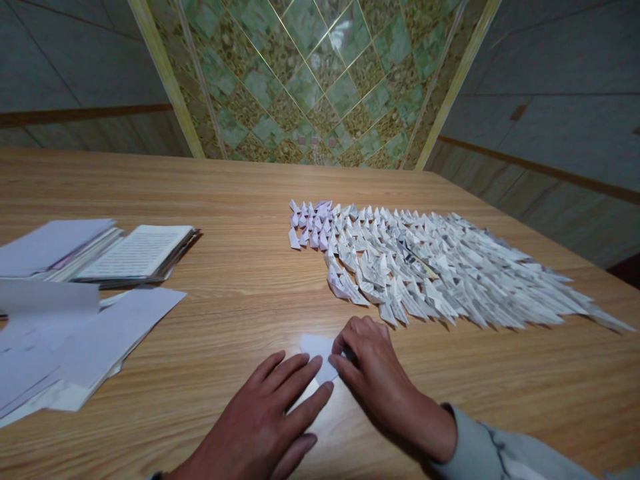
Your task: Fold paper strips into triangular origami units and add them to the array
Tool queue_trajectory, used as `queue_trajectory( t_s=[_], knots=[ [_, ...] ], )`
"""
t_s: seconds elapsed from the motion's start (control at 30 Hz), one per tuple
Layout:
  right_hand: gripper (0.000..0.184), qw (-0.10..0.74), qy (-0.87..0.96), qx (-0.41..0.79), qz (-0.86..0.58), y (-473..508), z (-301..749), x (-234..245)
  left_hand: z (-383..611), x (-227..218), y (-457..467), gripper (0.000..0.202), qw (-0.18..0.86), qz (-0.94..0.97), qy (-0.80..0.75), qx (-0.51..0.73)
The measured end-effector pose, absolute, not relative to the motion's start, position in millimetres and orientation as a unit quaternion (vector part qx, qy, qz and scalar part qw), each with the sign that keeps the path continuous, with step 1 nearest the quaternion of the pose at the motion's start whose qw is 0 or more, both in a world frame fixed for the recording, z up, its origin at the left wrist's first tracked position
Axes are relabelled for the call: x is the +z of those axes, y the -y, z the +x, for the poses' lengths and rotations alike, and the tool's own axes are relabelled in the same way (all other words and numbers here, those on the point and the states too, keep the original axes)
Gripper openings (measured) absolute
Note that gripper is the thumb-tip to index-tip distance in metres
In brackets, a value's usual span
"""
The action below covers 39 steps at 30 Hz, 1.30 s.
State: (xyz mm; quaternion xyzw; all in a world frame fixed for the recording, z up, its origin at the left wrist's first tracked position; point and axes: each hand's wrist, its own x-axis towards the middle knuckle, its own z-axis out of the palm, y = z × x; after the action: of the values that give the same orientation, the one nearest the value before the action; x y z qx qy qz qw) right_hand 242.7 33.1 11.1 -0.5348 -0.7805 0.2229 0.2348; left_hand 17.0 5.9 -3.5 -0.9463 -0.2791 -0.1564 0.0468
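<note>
A big wooden table (240, 190) with wavy brown lines fills the room's front. Behind it, a shiny wall panel (305, 87) has green and brown diamond tiles. Yellow strips (165, 73) run down its sides. Gray wall tiles (565, 73) sit left and right, above thin brown bands (85, 115). A light spot (345, 33) shines up high.

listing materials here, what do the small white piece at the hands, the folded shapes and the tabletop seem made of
White piece: likely matte paper, thin with straight edges. Folded shapes: apparently matte paper, given their creases, some with grey marks. Tabletop: wood or a laminate imitating it, with a slight sheen, judging by its grain.
</note>
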Motion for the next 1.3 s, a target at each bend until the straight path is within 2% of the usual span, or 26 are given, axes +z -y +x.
queue_trajectory(
  t_s=[0.43, 0.67, 0.83, 0.9, 1.1, 1.3],
  knots=[
    [0.025, 0.228, 0.797, 0.140, -0.542, -27.8, 244.1, 9.7, 15.7, -7.0, -2.4, 0.049, 0.011, -0.934, 0.305, -0.185],
    [0.021, 0.247, 0.795, 0.078, -0.549, -29.0, 260.2, 3.1, 15.5, 0.8, -3.4, 0.046, 0.003, -0.935, 0.305, -0.180],
    [0.012, 0.280, 0.812, 0.107, -0.501, -33.5, 261.7, 15.0, 18.7, 1.1, -0.9, 0.048, 0.030, -0.933, 0.308, -0.186],
    [0.011, 0.262, 0.818, 0.136, -0.494, -35.4, 258.0, 22.3, 22.6, -1.3, 0.4, 0.050, 0.049, -0.935, 0.300, -0.184],
    [0.013, 0.133, 0.837, 0.142, -0.511, -38.9, 246.8, 28.7, 38.8, -8.8, 2.4, 0.054, 0.068, -0.942, 0.273, -0.184],
    [0.010, 0.154, 0.838, 0.134, -0.507, -45.0, 245.6, 23.3, 43.4, -16.9, 2.4, 0.055, 0.080, -0.941, 0.270, -0.190]
  ],
)
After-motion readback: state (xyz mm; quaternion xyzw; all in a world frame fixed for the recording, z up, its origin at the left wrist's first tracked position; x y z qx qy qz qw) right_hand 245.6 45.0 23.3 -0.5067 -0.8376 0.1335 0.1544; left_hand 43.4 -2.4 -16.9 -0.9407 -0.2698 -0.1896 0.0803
